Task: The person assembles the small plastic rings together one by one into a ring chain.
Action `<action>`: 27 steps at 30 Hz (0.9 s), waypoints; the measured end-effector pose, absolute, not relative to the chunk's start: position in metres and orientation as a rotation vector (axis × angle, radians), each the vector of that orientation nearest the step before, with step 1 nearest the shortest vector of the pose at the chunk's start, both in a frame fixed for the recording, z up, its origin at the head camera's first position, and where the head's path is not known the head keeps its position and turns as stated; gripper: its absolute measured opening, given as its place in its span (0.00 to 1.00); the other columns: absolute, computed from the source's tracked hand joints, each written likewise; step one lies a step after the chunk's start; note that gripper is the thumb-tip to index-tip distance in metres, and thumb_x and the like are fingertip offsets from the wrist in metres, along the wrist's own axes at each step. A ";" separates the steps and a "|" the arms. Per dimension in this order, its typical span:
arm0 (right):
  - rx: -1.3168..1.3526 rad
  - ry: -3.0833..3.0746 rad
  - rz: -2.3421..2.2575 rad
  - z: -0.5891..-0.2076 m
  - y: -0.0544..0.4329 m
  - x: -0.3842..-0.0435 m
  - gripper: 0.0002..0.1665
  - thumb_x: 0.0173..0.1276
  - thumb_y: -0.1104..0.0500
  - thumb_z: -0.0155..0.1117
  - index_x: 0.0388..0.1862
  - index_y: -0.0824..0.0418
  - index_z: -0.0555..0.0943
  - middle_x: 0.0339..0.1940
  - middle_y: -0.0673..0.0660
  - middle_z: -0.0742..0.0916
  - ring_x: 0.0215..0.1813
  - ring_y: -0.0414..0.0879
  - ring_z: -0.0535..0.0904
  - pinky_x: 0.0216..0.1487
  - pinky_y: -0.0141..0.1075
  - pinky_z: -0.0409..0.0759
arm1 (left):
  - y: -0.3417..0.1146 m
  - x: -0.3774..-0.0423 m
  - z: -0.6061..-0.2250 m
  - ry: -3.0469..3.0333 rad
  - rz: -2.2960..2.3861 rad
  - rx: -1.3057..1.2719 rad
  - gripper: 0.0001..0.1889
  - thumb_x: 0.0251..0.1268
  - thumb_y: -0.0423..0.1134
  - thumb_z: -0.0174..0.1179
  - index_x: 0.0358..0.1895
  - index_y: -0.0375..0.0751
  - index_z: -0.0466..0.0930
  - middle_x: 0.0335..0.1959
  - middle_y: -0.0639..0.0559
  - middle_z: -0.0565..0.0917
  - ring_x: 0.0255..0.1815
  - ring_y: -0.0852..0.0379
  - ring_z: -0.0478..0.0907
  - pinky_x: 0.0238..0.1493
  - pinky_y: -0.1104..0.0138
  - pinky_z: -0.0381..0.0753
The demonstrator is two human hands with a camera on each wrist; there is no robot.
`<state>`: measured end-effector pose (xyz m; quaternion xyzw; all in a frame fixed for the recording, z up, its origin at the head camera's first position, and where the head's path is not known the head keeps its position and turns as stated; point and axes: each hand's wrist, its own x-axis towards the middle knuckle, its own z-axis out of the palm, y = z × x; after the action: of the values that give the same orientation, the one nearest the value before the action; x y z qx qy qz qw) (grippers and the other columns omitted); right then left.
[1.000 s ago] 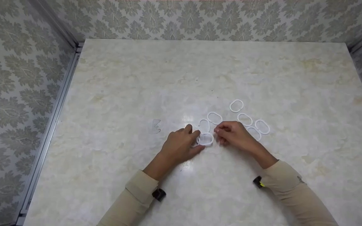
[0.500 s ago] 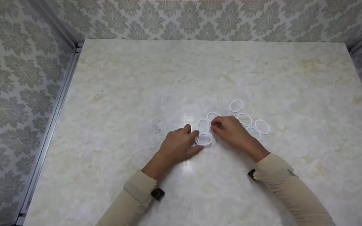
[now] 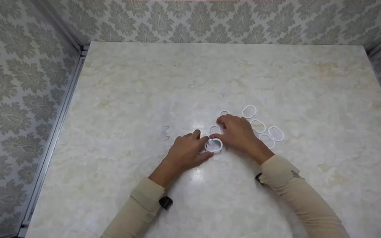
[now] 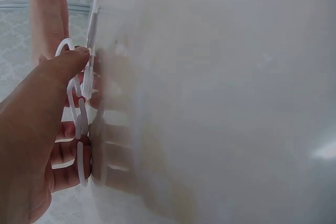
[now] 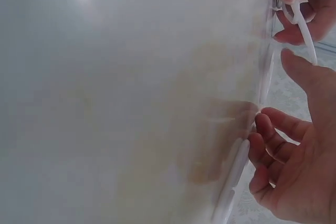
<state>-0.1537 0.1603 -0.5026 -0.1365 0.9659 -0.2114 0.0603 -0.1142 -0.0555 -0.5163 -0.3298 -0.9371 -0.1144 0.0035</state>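
My left hand [image 3: 188,150] pinches a white oval ring [image 3: 221,145] between thumb and fingers, just above the table. In the left wrist view this ring [image 4: 64,41] stands upright under the thumb, with other white rings behind it along the fingers; whether they are linked I cannot tell. My right hand [image 3: 238,134] lies to the right, its thumb spread apart from the fingers and close to the held ring. Its fingertips reach a second white ring [image 3: 224,111], partly hidden beneath them. Between the hands, another white ring [image 3: 215,126] is partly covered by the right thumb.
Several loose white rings lie right of the right hand, among them a far ring [image 3: 249,105] and a rightmost ring [image 3: 274,127]. A clear zigzag-edged piece [image 3: 165,133] lies left on the marbled table [image 3: 144,82]. Patterned walls [image 3: 200,19] stand behind and beside.
My right hand has moved left and away from the body, and its thumb has spread. The ring at its fingertips has shifted farther back. The left hand has barely moved; its ring has tilted slightly.
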 end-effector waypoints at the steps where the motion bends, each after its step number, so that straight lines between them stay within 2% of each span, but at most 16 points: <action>1: -0.430 2.933 -0.630 -0.503 0.160 -0.155 0.32 0.57 0.37 0.75 0.51 0.57 0.84 0.38 0.54 0.86 0.40 0.50 0.80 0.44 0.47 0.75 | -0.056 -0.114 -0.516 -2.938 -0.359 -1.034 0.26 0.68 0.64 0.57 0.53 0.48 0.82 0.40 0.47 0.79 0.30 0.50 0.81 0.30 0.55 0.81; 8: -0.521 2.912 -0.655 -0.509 0.162 -0.159 0.29 0.57 0.41 0.75 0.49 0.59 0.84 0.38 0.55 0.84 0.41 0.51 0.79 0.47 0.46 0.75 | -0.057 -0.115 -0.517 -2.932 -0.366 -1.031 0.27 0.68 0.65 0.57 0.54 0.47 0.82 0.40 0.47 0.79 0.31 0.50 0.81 0.31 0.54 0.81; 20: -0.510 2.778 -0.717 -0.505 0.163 -0.159 0.29 0.63 0.50 0.74 0.60 0.61 0.81 0.43 0.56 0.82 0.44 0.50 0.77 0.50 0.45 0.76 | -0.056 -0.115 -0.518 -2.934 -0.374 -1.027 0.26 0.68 0.65 0.57 0.53 0.48 0.82 0.41 0.47 0.79 0.30 0.51 0.81 0.30 0.55 0.81; 27: -0.539 2.681 -0.833 -0.499 0.166 -0.159 0.28 0.59 0.57 0.74 0.58 0.61 0.77 0.49 0.59 0.82 0.50 0.53 0.78 0.57 0.48 0.76 | -0.056 -0.114 -0.517 -2.919 -0.377 -1.029 0.23 0.67 0.64 0.58 0.48 0.48 0.81 0.40 0.48 0.78 0.29 0.51 0.80 0.28 0.56 0.79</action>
<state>-0.1593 0.1663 -0.4991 -0.1868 0.9285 -0.2885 0.1409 -0.1143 -0.0561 -0.5170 -0.3300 -0.9361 -0.1209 0.0116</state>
